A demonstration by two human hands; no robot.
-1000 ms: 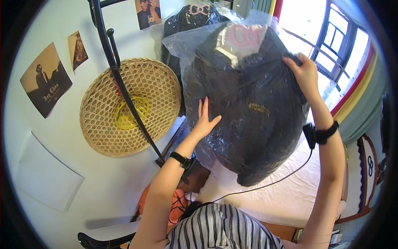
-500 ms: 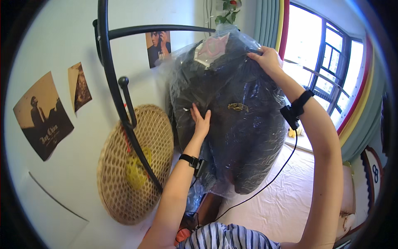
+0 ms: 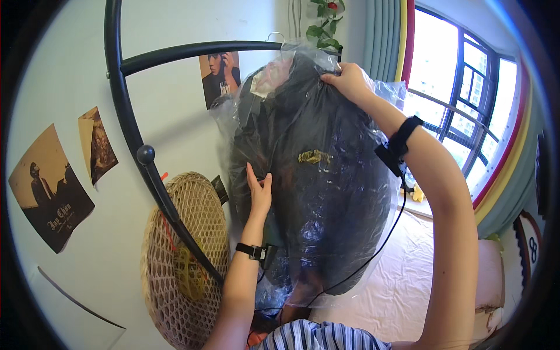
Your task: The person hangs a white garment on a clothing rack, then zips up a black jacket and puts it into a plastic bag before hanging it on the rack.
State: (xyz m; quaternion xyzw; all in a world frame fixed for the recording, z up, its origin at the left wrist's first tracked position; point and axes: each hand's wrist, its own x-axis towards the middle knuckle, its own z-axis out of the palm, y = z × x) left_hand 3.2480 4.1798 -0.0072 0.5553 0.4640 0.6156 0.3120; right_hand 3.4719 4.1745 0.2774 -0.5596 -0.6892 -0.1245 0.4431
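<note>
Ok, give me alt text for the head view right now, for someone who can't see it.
A person holds up a dark garment in a clear plastic cover: the right hand grips its top near a black metal rack, and the left hand lies flat against its front. A round woven basket tray and posters are on the white wall at left; a window is at right.

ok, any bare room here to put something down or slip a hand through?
Bare patches: the pink bed right of the bagged dark garment, and the gap between black rack pole and bag. Crowded: the bag's top, where the right hand grips; the left hand presses its side.
</note>
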